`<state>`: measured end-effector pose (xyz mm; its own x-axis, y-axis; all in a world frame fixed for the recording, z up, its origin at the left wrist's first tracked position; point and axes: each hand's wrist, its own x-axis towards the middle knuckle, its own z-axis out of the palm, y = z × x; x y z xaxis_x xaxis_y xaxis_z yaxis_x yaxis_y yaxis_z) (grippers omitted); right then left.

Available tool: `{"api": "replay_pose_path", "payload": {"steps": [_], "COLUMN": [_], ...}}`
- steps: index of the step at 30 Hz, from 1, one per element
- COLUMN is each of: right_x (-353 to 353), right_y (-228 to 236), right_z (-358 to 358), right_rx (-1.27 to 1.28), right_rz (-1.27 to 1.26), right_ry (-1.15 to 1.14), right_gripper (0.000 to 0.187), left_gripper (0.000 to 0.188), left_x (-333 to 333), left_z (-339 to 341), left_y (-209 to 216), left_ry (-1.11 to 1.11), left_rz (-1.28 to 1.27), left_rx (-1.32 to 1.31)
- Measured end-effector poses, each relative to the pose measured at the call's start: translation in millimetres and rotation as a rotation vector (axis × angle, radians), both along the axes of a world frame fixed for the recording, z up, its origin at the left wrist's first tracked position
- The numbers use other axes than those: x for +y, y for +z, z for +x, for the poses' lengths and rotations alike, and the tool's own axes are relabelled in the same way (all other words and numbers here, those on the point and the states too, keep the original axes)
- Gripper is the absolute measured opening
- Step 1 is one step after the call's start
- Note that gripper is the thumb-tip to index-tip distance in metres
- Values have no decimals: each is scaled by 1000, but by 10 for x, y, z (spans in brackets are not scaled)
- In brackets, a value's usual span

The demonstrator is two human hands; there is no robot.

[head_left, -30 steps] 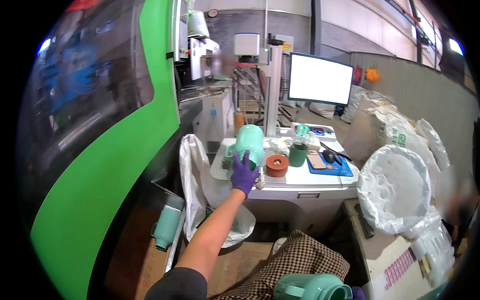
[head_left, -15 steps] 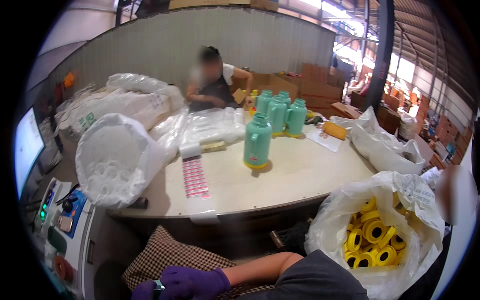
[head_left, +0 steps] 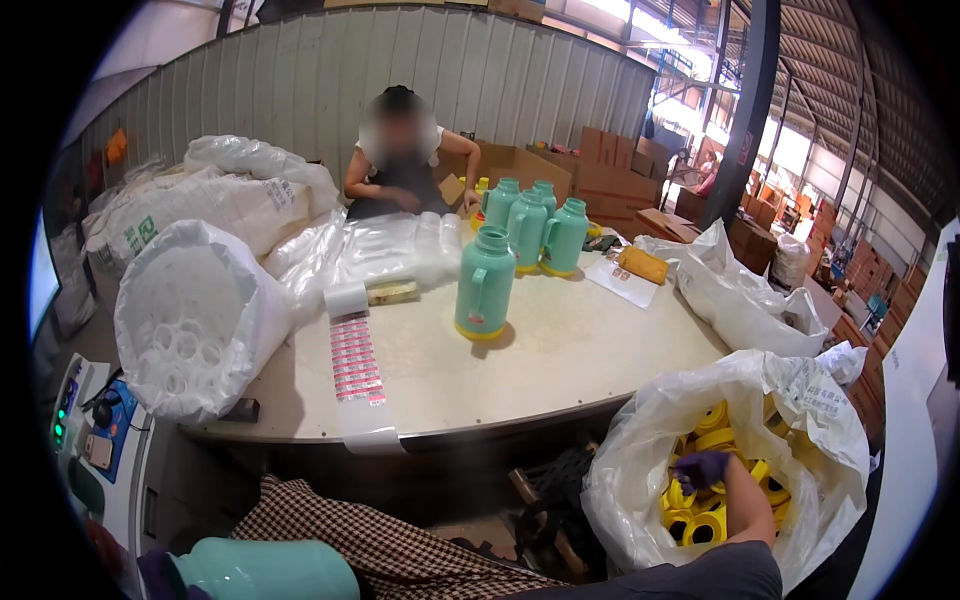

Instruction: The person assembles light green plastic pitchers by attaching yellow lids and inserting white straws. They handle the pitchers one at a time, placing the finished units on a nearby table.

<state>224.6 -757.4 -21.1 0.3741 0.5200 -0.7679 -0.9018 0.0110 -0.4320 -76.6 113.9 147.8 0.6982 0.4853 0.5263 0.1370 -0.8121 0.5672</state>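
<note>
In its purple glove, my left hand (head_left: 165,578) grips one end of a mint-green thermos flask body (head_left: 275,568), which lies on its side over my lap at the lower left. My right hand (head_left: 703,470), also gloved in purple, is down inside a white plastic bag (head_left: 625,480) of yellow plastic rings (head_left: 708,525). Its fingers curl over a yellow ring (head_left: 681,494) near the bag's left side. Beyond, on the table (head_left: 560,350), stands a single green thermos flask (head_left: 486,285) with a yellow base; several more flasks (head_left: 527,228) are grouped behind it.
A strip of pink-and-white labels (head_left: 357,365) hangs over the table's front edge. At left, a white bag (head_left: 210,240) holds clear rings. Opposite me, a co-worker (head_left: 400,165) sits behind plastic sheeting (head_left: 390,245). A yellow-orange bundle (head_left: 642,265) and another white bag (head_left: 750,300) are at right.
My right hand has gone from my lap into the bag of yellow rings. The flask in my left hand now shows lying at the lower left. The view has shifted slightly right.
</note>
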Motion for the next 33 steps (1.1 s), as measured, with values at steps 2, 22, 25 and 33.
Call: {"api": "replay_pose_path", "payload": {"steps": [2, 22, 25, 33], "right_x": [-47, 1217, 1496, 3588], "right_y": [-582, -420, 268, 2090], "right_z": [-222, 252, 397, 915], "right_rx": [-6, -385, -356, -1435], "right_rz": [-352, -1307, -1261, -570], "right_ry": [-422, 847, 1167, 285], "right_gripper": [34, 36, 38, 36], "left_gripper": [49, 39, 40, 33], "left_x": [-78, -425, -369, -503], "left_z": [-15, 161, 191, 150], "left_y": [0, -1231, -1239, -1539], "left_ry": [19, -28, -13, -6], "left_rz": [-218, -902, -977, -1154], "left_rx": [-186, -452, -504, -599]}}
